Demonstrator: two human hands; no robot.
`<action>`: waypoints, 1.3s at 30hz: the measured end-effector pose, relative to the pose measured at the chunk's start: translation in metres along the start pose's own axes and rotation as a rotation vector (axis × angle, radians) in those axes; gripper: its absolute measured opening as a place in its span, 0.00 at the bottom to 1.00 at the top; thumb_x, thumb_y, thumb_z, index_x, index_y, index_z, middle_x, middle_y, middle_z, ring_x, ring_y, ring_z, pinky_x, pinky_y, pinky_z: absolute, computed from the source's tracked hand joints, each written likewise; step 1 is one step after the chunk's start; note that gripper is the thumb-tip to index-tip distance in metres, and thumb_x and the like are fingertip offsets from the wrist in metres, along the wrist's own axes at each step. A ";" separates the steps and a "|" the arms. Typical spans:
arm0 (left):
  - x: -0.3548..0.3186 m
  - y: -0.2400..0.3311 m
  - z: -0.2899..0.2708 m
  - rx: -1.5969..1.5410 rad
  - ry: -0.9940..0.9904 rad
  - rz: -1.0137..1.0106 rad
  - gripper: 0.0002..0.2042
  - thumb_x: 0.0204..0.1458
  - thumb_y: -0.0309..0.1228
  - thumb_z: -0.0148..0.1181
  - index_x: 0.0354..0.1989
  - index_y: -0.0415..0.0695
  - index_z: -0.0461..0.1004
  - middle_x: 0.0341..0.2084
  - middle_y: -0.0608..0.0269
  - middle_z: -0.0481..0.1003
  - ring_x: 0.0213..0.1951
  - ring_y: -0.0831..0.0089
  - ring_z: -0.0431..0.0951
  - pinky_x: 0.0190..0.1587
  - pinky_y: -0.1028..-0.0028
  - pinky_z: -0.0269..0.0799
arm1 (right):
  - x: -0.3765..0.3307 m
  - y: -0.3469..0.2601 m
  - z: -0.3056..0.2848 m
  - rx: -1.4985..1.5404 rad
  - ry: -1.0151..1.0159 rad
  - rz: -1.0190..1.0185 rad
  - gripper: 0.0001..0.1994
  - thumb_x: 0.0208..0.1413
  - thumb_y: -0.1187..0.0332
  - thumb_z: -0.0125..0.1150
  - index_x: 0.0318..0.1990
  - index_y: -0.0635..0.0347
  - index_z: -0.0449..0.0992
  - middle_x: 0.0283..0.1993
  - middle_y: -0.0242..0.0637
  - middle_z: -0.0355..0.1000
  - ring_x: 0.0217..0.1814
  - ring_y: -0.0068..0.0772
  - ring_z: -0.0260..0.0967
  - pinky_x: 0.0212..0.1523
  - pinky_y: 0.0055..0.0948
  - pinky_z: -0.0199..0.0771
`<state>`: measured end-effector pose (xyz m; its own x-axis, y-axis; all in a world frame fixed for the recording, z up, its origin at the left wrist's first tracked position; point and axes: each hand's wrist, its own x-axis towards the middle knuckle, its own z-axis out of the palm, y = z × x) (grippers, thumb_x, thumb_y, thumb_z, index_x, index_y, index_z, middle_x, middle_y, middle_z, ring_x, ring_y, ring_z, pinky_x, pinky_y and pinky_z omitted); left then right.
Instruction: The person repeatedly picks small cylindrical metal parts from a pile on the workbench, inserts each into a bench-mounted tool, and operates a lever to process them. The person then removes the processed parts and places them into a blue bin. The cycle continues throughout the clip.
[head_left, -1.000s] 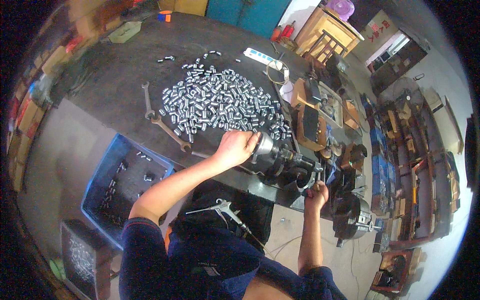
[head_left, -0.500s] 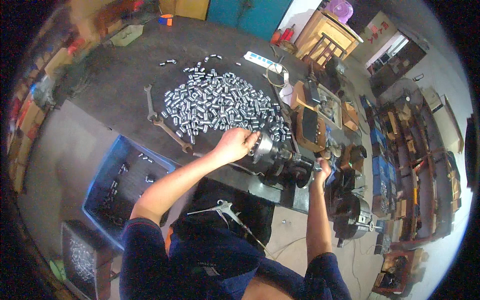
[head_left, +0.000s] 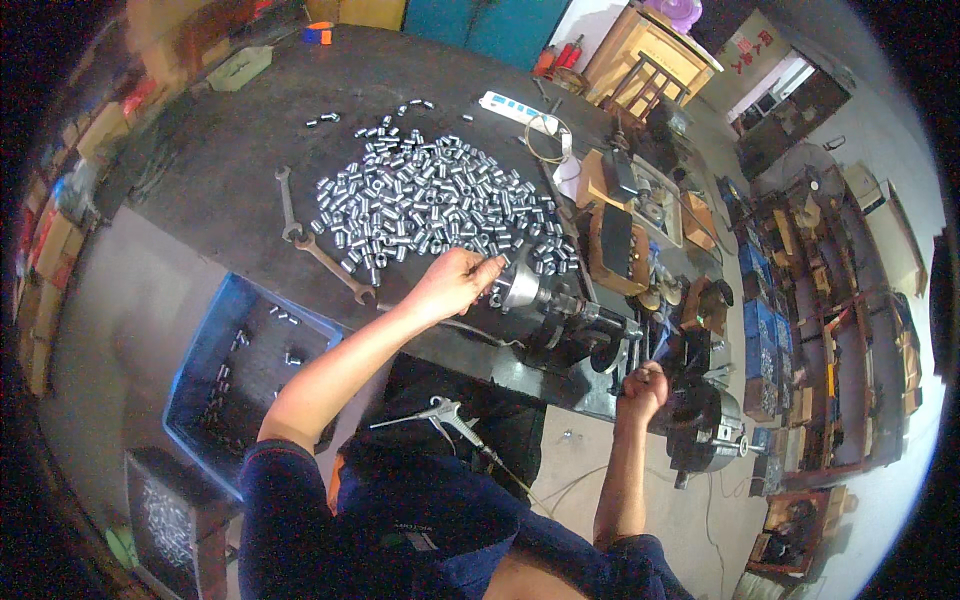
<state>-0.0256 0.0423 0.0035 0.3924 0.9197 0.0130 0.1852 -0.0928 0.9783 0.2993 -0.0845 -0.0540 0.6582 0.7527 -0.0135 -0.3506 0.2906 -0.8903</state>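
Observation:
My left hand (head_left: 458,282) is closed, thumb and fingers pinched together at the left side of a conical metal chuck (head_left: 520,286). What lies between the fingertips is too small to make out. The chuck belongs to a dark bench-mounted fixture (head_left: 585,322) at the table's near edge. Right of it, my right hand (head_left: 645,388) is wrapped round the end of a lever handle (head_left: 638,352), mostly hidden by the fist. Just beyond my left hand spreads a heap of short shiny metal sleeves (head_left: 420,195). Two open-ended wrenches (head_left: 288,205) lie left of the heap.
A blue bin (head_left: 195,375) with several sleeves stands below the table's left edge. An air blow gun (head_left: 445,415) lies before my body. A white power strip (head_left: 518,112), wooden boxes (head_left: 618,250) and a grey round machine part (head_left: 705,430) are to the right.
My right hand has come down toward my body, with the lever swung along. My left hand stays near the chuck, fingertips slightly further left. The whole view has shifted a little.

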 end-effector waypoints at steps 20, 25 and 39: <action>-0.215 -0.222 -0.165 0.459 0.538 -0.695 0.14 0.44 0.36 0.49 0.17 0.36 0.71 0.12 0.53 0.71 0.18 0.62 0.74 0.24 0.67 0.68 | -0.012 -0.010 -0.003 0.001 -0.166 -0.150 0.10 0.50 0.62 0.48 0.25 0.58 0.65 0.17 0.24 0.53 0.15 0.15 0.46 0.13 0.15 0.44; -0.231 -0.232 -0.168 1.060 0.416 -0.519 0.10 0.39 0.34 0.53 0.21 0.38 0.71 0.23 0.46 0.72 0.29 0.55 0.73 0.34 0.62 0.68 | 0.015 0.031 -0.007 0.038 -0.016 -0.004 0.05 0.48 0.71 0.45 0.26 0.63 0.66 0.16 0.26 0.58 0.13 0.14 0.47 0.12 0.16 0.45; 0.026 -0.074 0.022 1.062 -0.016 0.420 0.15 0.37 0.32 0.53 0.37 0.44 0.67 0.27 0.58 0.70 0.31 0.59 0.72 0.33 0.63 0.67 | 0.009 0.035 0.001 -0.014 0.011 -0.069 0.07 0.48 0.69 0.45 0.26 0.62 0.67 0.19 0.27 0.59 0.15 0.14 0.48 0.14 0.15 0.47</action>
<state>-0.0095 0.0651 -0.0726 0.6131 0.7357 0.2879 0.7022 -0.6745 0.2281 0.2922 -0.0665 -0.0849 0.6881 0.7244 0.0433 -0.2943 0.3332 -0.8958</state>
